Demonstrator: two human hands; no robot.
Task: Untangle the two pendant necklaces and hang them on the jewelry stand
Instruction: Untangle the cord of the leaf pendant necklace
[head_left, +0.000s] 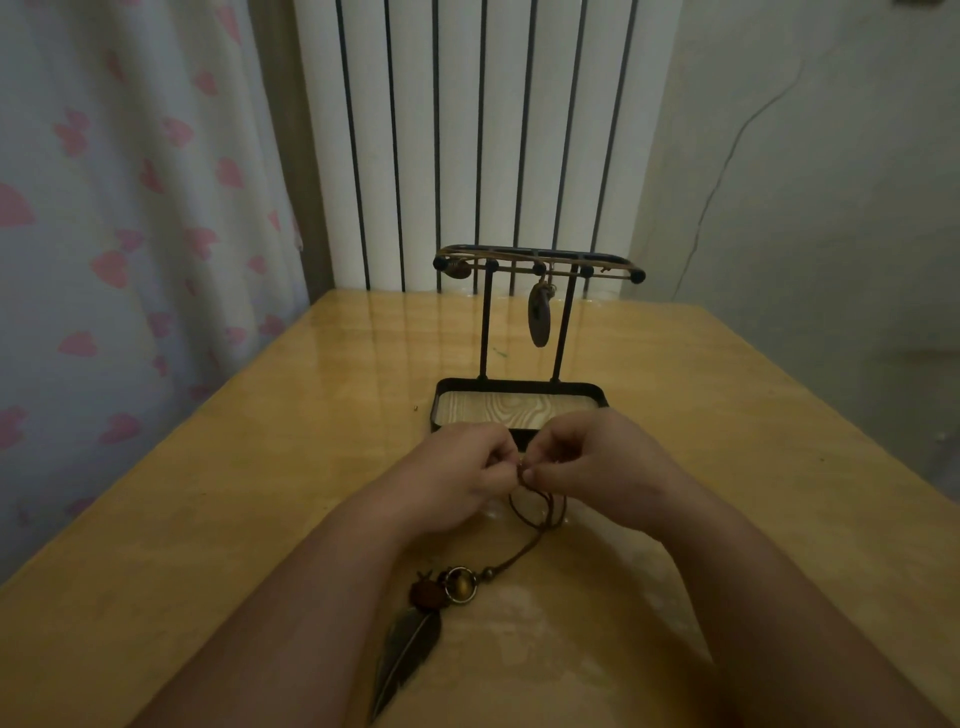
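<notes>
Left grip (462, 478) and right grip (587, 462), fingers curled, pinch cord (524, 512) at frame centre; feather pendant (410, 644) lies lower centre. Advice: tease loops apart gently, cord slack.

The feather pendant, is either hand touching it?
Apart. In the head view the feather pendant lies on the table, while the left hand and right hand pinch the cord farther along.

Bare forearms converging from the lower corners, wrists roughly level. Fingers of left hand (462, 478) and right hand (597, 462) curled, knuckles up, tips meeting at centre; apparently both pinching a thin cord (517, 552), contact dim.
</notes>
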